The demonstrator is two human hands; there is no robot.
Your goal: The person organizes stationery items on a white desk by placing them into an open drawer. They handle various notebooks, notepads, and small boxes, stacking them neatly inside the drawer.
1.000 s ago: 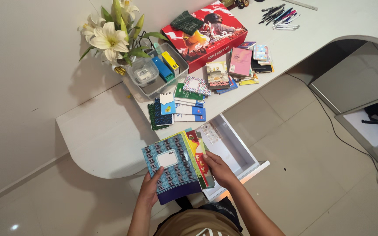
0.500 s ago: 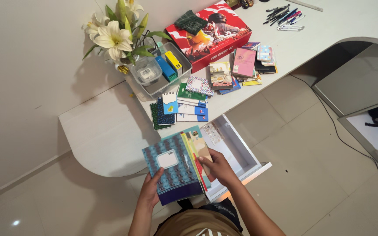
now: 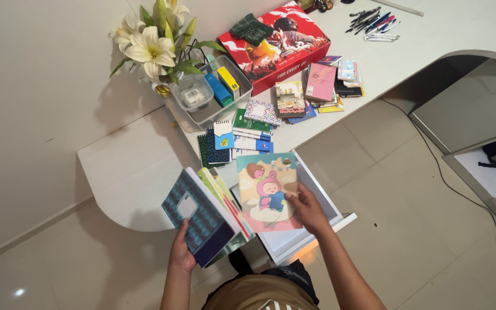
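A cartoon notebook (image 3: 268, 192) is pinched flat by the right hand (image 3: 308, 211) above the open drawer (image 3: 322, 201), while the stack (image 3: 202, 215) stays gripped left of it by the left hand (image 3: 180, 255).

The stack of notebooks (image 3: 205, 209) sits tilted in the left hand (image 3: 181, 254), gripped at its lower edge, its spines fanned slightly apart. The top cover is dark blue with a wavy pattern and a pale label window; beneath it show green, yellow and red edges. The cartoon notebook (image 3: 268, 191) lies apart from the stack — held flat, face up, by the right hand (image 3: 308, 210) at its lower right corner. Its cover shows a pink-hooded figure in blue on a cloud, against a teal and peach ground. It hovers over the open white drawer (image 3: 322, 202) — partly covering it.
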